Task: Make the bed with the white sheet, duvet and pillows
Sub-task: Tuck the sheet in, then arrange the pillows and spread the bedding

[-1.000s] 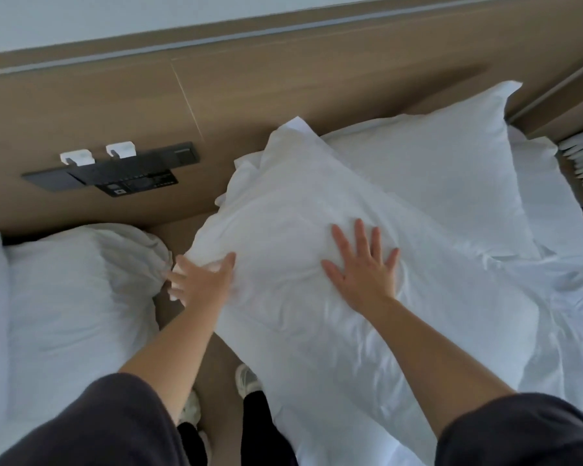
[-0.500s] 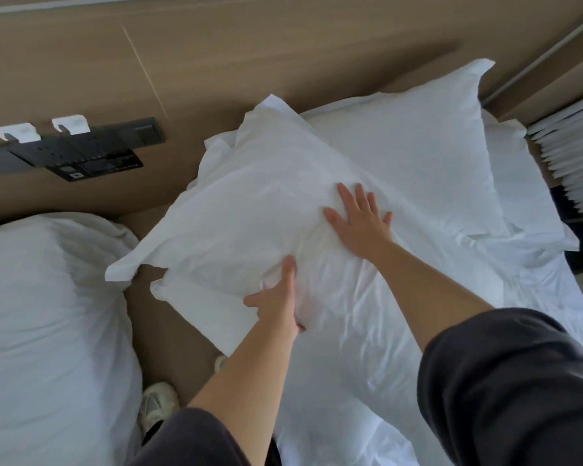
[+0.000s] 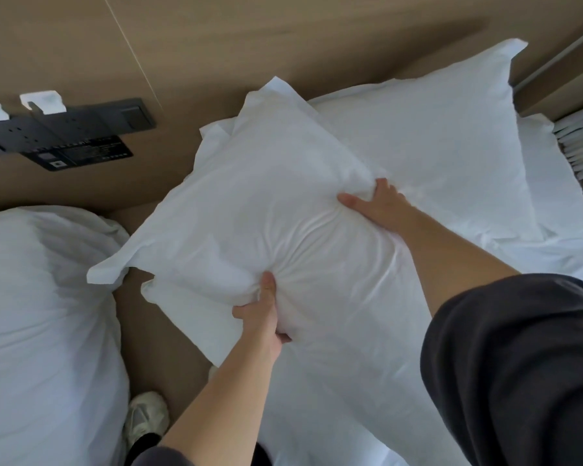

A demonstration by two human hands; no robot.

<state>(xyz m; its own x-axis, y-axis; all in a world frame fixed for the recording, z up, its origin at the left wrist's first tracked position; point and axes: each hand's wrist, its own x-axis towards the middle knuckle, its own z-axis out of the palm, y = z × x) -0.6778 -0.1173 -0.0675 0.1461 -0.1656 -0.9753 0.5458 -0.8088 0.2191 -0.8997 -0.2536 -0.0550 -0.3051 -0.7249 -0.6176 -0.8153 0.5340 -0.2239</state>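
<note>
Both your left hand (image 3: 263, 307) and your right hand (image 3: 377, 206) had fingers curled into the front pillow (image 3: 266, 203) at mid-frame, bunching its cloth. It overlapped the back pillow (image 3: 435, 136) at upper right. Lifting evenly from both grips seemed wise, so you could set it square against the headboard (image 3: 283, 38).

Right hand (image 3: 381, 213) fingers (image 3: 384, 190) partly out of sight in pillow (image 3: 266, 203) folds.

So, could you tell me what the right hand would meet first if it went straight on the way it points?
The right hand grips the front pillow; pushing on, it would sink into that, then probably reach the headboard.
</note>
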